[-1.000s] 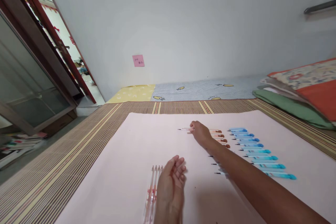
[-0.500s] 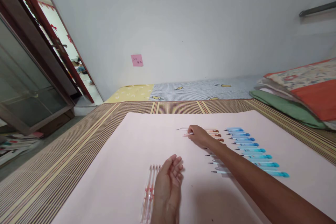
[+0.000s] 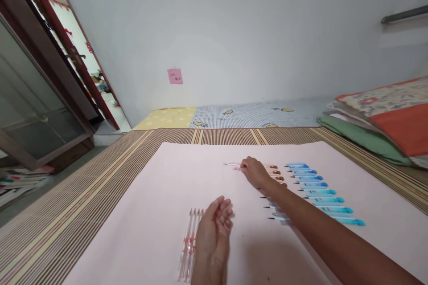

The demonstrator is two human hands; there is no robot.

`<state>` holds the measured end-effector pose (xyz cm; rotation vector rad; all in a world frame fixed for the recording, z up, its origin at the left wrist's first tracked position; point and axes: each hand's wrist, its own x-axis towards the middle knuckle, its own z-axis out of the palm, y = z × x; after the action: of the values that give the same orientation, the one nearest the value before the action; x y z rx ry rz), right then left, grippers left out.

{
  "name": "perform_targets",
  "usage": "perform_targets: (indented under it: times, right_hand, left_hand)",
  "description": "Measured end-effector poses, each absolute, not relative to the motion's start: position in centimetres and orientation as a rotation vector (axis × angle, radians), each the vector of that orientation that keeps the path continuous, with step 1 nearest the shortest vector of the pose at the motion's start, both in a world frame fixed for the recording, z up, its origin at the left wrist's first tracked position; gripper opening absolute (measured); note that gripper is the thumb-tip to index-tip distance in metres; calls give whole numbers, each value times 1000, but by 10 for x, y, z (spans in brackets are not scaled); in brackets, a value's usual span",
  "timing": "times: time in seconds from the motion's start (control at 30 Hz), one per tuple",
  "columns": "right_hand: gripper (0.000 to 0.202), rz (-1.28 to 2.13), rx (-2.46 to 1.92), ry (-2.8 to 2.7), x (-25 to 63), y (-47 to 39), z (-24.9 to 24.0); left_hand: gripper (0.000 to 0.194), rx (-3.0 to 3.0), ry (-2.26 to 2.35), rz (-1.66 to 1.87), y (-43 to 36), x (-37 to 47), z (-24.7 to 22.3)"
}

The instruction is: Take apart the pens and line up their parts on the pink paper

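Observation:
My right hand (image 3: pixel 256 172) is at the far middle of the pale pink sheet, fingers pinched on a slim clear pen (image 3: pixel 237 168); only the pinkish end of it shows. Just beyond lies a pale refill with a dark tip (image 3: pixel 230 164). Under and beside that hand are brown-ended pens (image 3: pixel 274 172), partly hidden by it. My left hand (image 3: pixel 217 227) is open nearer to me, palm turned to the right, with its fingers loosely curved and nothing in it. Several slim clear pens with red marks (image 3: pixel 188 245) lie side by side along its left edge.
On the right, several blue pens (image 3: pixel 323 192) lie in a row with pale dark-tipped refills (image 3: pixel 276 218) between them. The sheet (image 3: pixel 133 227) covers a striped mat (image 3: pixel 90 187). Folded cushions (image 3: pixel 394 116) lie at the right, below a wall with a pink note (image 3: pixel 174 76).
My right hand has turned and shifted slightly to the right, and less of the pinched pen shows. The left hand stays about where it was.

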<state>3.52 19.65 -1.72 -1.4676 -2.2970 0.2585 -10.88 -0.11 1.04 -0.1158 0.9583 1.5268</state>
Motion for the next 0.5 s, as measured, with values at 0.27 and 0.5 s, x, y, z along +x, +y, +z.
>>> perform_targets:
  times: [0.27,0.5]
  right_hand:
    - [13,166,-1480,-2328,24,201,-17]
    - [12,106,-1439,-2378,22,198,-19]
  left_hand:
    - [10,-117,948,1527,-1,-110,8]
    - [10,-122,941,1530,0,-109,9]
